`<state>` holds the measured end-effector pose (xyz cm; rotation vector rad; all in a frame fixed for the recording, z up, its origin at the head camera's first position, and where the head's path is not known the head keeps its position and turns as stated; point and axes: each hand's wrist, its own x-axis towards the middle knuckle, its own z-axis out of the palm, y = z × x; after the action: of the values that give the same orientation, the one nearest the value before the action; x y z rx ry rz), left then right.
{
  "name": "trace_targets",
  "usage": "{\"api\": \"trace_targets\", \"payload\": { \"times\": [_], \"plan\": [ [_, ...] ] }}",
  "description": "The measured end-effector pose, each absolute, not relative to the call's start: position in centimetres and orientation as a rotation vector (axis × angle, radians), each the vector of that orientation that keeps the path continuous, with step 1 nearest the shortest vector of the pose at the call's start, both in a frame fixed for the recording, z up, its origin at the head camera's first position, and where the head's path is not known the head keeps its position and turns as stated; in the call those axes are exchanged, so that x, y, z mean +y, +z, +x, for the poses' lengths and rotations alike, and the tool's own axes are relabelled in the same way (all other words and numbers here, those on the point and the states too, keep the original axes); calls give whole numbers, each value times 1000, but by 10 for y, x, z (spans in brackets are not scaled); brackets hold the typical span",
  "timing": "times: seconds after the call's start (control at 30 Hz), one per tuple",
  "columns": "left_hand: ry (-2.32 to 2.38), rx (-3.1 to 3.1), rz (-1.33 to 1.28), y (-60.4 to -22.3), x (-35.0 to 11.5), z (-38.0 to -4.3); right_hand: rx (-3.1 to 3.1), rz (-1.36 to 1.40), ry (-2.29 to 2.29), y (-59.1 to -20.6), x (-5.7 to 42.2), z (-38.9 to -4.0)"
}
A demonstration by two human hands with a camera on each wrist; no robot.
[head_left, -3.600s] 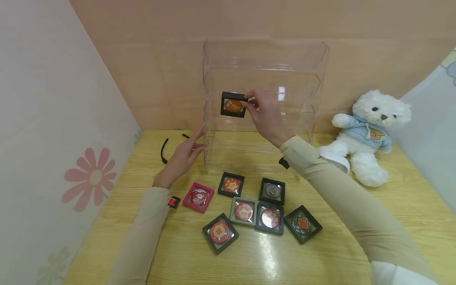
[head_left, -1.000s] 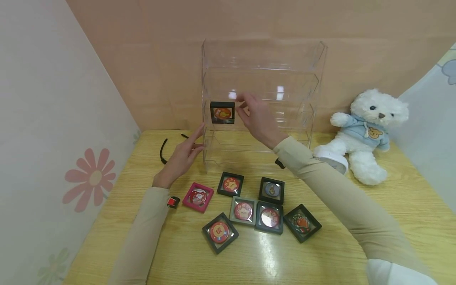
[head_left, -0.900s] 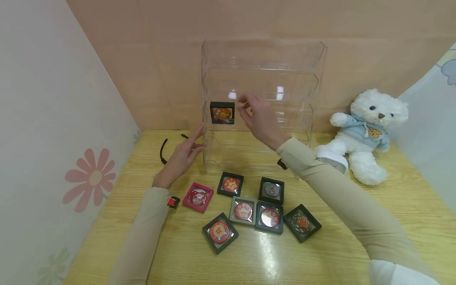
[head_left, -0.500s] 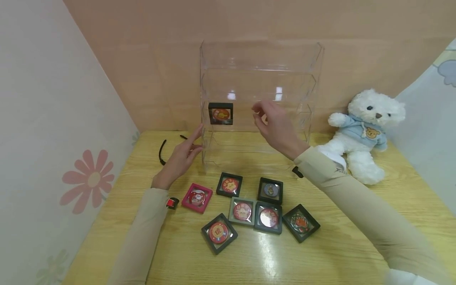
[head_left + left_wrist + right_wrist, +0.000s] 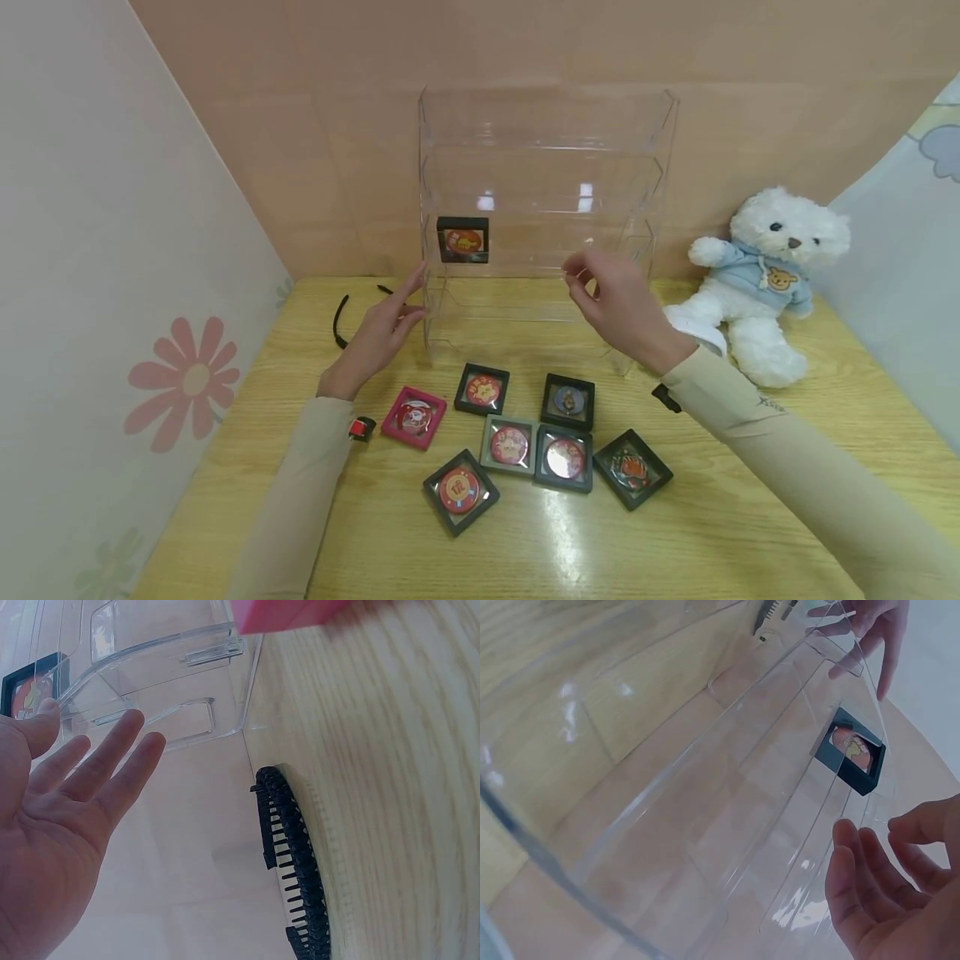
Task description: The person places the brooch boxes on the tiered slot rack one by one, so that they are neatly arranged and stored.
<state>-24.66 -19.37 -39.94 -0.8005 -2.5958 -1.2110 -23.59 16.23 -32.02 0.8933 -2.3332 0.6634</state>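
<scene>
A clear acrylic tiered rack [image 5: 540,148] stands against the back wall. On one of its middle tiers, at the left end, sits a black display frame [image 5: 463,240] with a red-and-yellow round badge inside. My left hand [image 5: 375,337] is at the rack's lower left side, fingers extended and fingertips right at the side panel; the left wrist view shows its palm and spread fingers. My right hand [image 5: 622,304] hovers in front of the rack's right half, fingers loosely bent with nothing between them. In the right wrist view, the framed badge [image 5: 853,752] lies beyond those fingertips.
Several framed badges lie on the wooden table, among them a pink frame [image 5: 414,417], a grey-green frame [image 5: 510,446] and a black frame [image 5: 633,469]. A white teddy bear [image 5: 768,283] sits at right. A black toothed band [image 5: 300,862] lies left of the rack.
My right hand has set the black framed badge onto the rack's tier at left, let go, and drawn away to the right and down. My left hand has stayed at the rack's side.
</scene>
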Motion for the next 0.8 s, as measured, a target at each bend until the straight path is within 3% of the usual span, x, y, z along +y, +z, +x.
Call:
{"api": "trace_targets", "payload": {
  "times": [0.8],
  "plan": [
    [-1193, -2586, -809, -399, -193, -245, -2542, 965, 589, -355, 240, -161]
  ]
}}
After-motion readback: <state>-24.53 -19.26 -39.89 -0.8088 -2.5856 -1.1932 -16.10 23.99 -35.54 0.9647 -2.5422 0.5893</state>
